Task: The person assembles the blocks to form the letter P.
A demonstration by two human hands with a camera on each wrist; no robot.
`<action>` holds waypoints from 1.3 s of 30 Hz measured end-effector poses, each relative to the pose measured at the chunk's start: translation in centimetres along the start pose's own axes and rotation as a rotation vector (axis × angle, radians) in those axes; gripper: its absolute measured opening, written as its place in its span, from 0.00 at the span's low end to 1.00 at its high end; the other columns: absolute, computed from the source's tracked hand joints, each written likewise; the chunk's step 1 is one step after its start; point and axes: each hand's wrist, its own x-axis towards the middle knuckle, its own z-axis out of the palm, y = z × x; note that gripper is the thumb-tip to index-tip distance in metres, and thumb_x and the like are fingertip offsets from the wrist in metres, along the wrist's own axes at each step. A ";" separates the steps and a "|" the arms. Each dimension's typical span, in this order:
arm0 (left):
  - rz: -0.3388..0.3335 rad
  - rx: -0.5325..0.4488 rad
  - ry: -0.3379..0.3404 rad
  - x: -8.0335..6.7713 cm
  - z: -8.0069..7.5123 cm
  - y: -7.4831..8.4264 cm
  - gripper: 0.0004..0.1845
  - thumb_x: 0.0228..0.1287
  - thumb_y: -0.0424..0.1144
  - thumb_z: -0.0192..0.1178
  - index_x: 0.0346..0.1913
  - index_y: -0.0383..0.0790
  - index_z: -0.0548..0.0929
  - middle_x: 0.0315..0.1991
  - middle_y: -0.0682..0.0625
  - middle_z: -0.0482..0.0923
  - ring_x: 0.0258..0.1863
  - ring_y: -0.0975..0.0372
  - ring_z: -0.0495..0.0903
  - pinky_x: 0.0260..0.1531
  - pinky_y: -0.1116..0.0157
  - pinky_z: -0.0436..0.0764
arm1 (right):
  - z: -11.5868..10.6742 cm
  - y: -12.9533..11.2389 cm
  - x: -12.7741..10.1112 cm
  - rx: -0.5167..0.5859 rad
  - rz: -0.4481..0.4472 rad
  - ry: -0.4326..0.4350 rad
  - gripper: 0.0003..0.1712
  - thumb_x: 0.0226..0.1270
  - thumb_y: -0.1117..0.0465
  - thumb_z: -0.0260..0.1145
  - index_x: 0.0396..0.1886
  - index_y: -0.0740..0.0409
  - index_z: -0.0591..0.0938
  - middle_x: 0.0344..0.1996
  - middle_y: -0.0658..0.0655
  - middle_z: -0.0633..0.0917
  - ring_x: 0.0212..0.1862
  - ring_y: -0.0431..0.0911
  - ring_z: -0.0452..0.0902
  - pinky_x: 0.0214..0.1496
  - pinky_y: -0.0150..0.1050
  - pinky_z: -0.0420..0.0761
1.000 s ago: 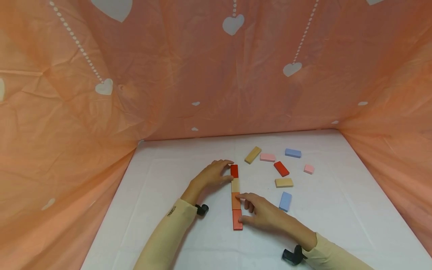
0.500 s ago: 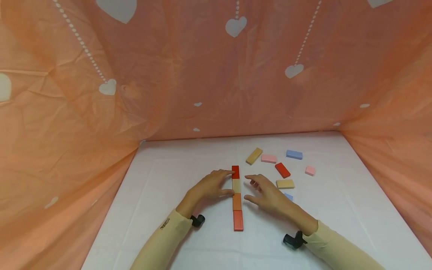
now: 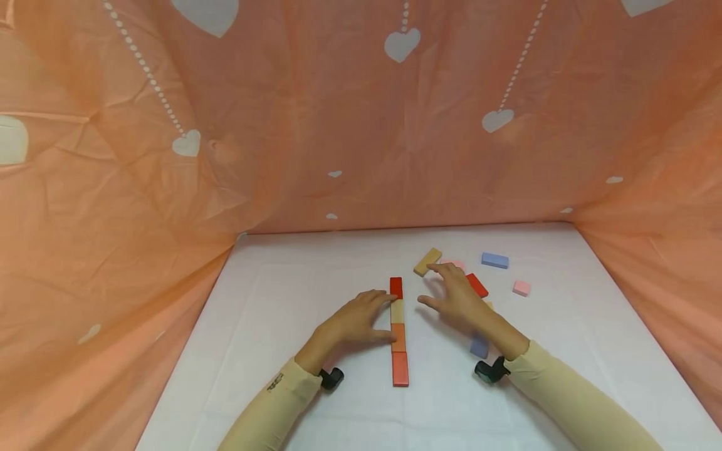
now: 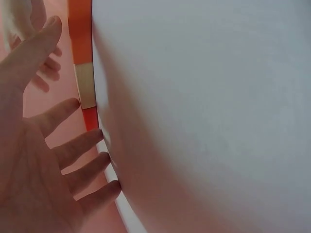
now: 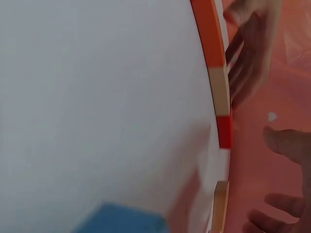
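Note:
Four blocks lie end to end in a straight row on the white table: dark red [image 3: 396, 287], tan [image 3: 397, 311], orange [image 3: 398, 337] and red [image 3: 400, 368]. My left hand [image 3: 379, 316] rests flat against the row's left side, fingers straight and touching the tan and orange blocks. My right hand [image 3: 442, 287] hovers with spread fingers over the loose blocks to the right, its fingertips near a tan block [image 3: 427, 261] and a pink block [image 3: 453, 263]. It holds nothing. The left wrist view shows the left hand's spread fingers [image 4: 73, 145] beside the row [image 4: 85, 85].
To the right of the row lie loose blocks: a red one [image 3: 478, 286], a blue one [image 3: 494, 260], a small pink one [image 3: 521, 287] and a blue one [image 3: 479, 346] partly under my right wrist. Orange cloth walls [image 3: 113, 219] enclose the white table [image 3: 316, 269] on three sides.
My right hand left the near end of the row and moved forward and right to the loose blocks. My left hand slid a little nearer along the row's left side.

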 end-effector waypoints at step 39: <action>-0.038 0.016 -0.049 0.4 -0.2 0.6 0.49 0.65 0.61 0.74 0.83 0.48 0.65 0.80 0.43 0.65 0.79 0.47 0.64 0.78 0.48 0.68 | -0.6 2.2 5.9 -0.151 0.184 -0.025 0.57 0.63 0.43 0.80 0.74 0.80 0.65 0.67 0.79 0.72 0.70 0.70 0.66 0.77 0.64 0.66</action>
